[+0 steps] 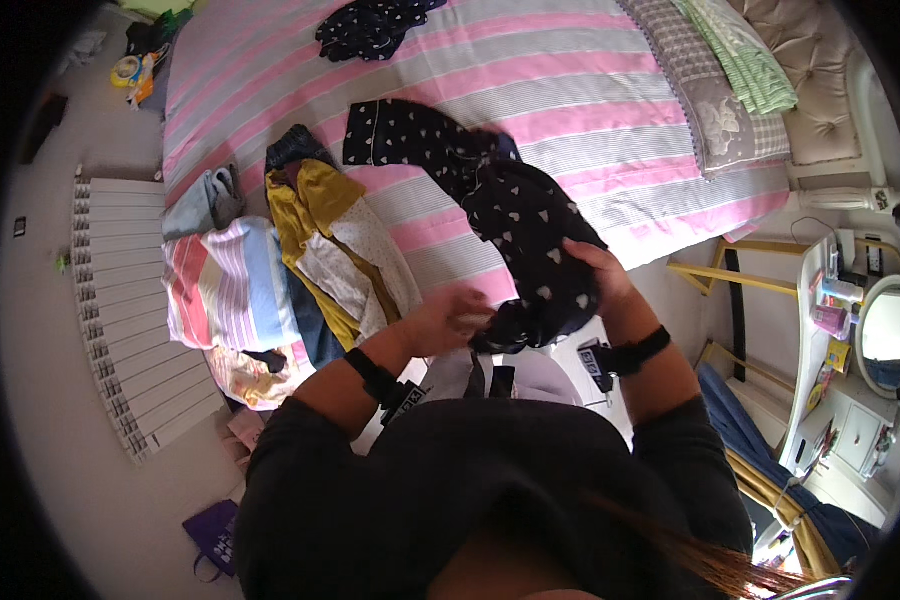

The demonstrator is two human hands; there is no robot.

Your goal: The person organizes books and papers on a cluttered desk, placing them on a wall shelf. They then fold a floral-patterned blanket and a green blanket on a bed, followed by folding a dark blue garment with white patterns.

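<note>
A black garment with white hearts and pale piping at one cuff, apparently a pyjama top, stretches from the bed's edge toward my body. Its cuffed sleeve lies out on the bed, while the nearer part hangs bunched between my hands. My right hand grips its right side, thumb on top and the other fingers hidden beneath the cloth. Beside the bunched lower end is my left hand, fingers bent and smeared by motion; whether they hold the fabric is unclear. A second heart-patterned black garment lies crumpled farther back.
The bed has a pink-and-grey striped cover. At its left edge lie a mustard-and-white top and a pile of striped clothes. A white radiator stands left; a cluttered white dressing table is at right.
</note>
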